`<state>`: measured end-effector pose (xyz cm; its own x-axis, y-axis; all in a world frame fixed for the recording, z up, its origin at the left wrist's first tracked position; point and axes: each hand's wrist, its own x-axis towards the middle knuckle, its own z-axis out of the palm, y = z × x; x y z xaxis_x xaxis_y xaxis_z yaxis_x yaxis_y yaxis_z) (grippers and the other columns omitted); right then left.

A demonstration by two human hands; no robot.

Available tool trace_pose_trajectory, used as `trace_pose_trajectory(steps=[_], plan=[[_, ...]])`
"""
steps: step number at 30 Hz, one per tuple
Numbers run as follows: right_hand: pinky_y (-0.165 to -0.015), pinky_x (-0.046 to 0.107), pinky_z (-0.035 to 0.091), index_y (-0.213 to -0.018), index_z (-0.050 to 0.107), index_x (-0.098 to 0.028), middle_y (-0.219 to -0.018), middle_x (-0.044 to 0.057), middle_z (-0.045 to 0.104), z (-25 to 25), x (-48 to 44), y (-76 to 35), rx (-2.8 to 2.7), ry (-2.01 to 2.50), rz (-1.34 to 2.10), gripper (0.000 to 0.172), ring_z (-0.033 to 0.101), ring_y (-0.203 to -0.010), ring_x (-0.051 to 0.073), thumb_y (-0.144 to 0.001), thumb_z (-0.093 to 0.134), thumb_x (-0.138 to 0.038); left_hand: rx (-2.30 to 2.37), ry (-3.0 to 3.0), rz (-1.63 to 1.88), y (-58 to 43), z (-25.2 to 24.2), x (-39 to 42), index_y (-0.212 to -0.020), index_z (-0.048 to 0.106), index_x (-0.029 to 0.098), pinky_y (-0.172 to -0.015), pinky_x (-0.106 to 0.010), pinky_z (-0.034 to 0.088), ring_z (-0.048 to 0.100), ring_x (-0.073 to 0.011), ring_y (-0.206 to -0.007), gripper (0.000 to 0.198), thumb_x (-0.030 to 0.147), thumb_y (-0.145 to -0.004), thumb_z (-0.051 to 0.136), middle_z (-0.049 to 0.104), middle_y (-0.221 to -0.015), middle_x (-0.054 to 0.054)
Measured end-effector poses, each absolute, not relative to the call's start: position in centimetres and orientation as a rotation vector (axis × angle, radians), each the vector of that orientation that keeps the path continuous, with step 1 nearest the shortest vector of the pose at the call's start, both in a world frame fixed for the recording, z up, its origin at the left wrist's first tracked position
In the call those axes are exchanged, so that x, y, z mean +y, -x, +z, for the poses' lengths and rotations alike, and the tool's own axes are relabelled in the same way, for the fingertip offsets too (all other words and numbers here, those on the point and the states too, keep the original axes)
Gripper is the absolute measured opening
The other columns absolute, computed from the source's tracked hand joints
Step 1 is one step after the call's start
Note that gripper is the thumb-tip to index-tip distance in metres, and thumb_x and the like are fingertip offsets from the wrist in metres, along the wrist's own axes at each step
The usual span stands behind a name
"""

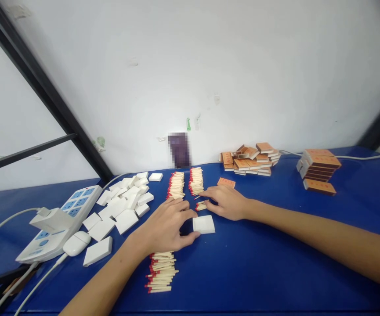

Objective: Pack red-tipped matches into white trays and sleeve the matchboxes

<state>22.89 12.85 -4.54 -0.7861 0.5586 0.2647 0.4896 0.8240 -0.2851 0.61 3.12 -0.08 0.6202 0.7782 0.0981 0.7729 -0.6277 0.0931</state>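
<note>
My left hand [168, 224] rests on the blue table [258, 263], thumb and fingers closed round the left edge of a small white matchbox tray [204, 224]. My right hand [224, 202] lies just behind it, fingers pinching a small bunch of red-tipped matches [201, 205]. Two rows of matches [186, 183] lie behind the hands, and another pile of matches [161, 272] lies in front, under my left wrist. A single orange matchbox sleeve [226, 182] lies beside my right hand.
A heap of white trays [120, 204] lies at the left, next to a white power strip [61, 219] with a plugged adapter, cables and a white earbud case [77, 243]. Orange sleeves [251, 160] are piled by the wall; a neat stack of sleeves [318, 170] stands at the right.
</note>
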Motion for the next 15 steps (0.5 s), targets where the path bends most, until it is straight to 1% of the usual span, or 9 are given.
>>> trace_pose_trajectory(steps=[2, 5, 7, 11, 15], plan=[[-0.079, 0.033, 0.044, -0.124, 0.066, -0.016, -0.104, 0.010, 0.072, -4.61, 12.91, -22.86, -2.663, 0.786, 0.301, 0.035, 0.066, -0.092, 0.024, -0.096, 0.047, -0.027, 1.336, -2.791, 0.201, -0.60, -0.07, 3.11, -0.108, 0.070, 0.020, -0.091, -0.042, 0.046, 0.061, -0.0253, -0.091, 0.030, 0.043, -0.088, 0.066, 0.062, -0.092, -0.005], [-0.084, 0.034, 0.045, -0.128, 0.064, -0.015, -0.114, 0.011, 0.072, -4.70, 12.96, -22.83, -2.649, 0.785, 0.315, 0.038, 0.066, -0.100, 0.025, -0.095, 0.047, -0.026, 1.333, -2.792, 0.200, -0.58, -0.07, 3.13, -0.108, 0.070, 0.019, -0.091, -0.043, 0.046, 0.061, -0.0252, -0.091, 0.031, 0.043, -0.088, 0.066, 0.062, -0.092, -0.005], [-0.082, 0.035, 0.045, -0.129, 0.063, -0.014, -0.113, 0.012, 0.072, -4.69, 12.93, -22.83, -2.645, 0.786, 0.319, 0.039, 0.067, -0.098, 0.025, -0.095, 0.048, -0.027, 1.330, -2.792, 0.200, -0.56, -0.08, 3.14, -0.108, 0.070, 0.019, -0.091, -0.043, 0.046, 0.061, -0.0252, -0.091, 0.031, 0.043, -0.088, 0.066, 0.062, -0.093, -0.005], [-0.078, 0.032, 0.045, -0.120, 0.068, -0.016, -0.107, 0.009, 0.074, -4.67, 12.86, -22.86, -2.635, 0.776, 0.324, 0.033, 0.067, -0.089, 0.022, -0.095, 0.048, -0.026, 1.330, -2.796, 0.203, -0.53, -0.12, 3.12, -0.109, 0.070, 0.019, -0.091, -0.043, 0.045, 0.061, -0.0253, -0.092, 0.032, 0.043, -0.088, 0.066, 0.062, -0.093, -0.005], [-0.078, 0.033, 0.044, -0.118, 0.068, -0.015, -0.108, 0.009, 0.074, -4.83, 12.93, -22.88, -2.607, 0.794, 0.308, 0.032, 0.068, -0.089, 0.022, -0.093, 0.049, -0.024, 1.329, -2.800, 0.204, -0.54, -0.13, 3.13, -0.108, 0.070, 0.019, -0.090, -0.042, 0.046, 0.061, -0.0251, -0.091, 0.031, 0.043, -0.088, 0.067, 0.062, -0.093, -0.005]])
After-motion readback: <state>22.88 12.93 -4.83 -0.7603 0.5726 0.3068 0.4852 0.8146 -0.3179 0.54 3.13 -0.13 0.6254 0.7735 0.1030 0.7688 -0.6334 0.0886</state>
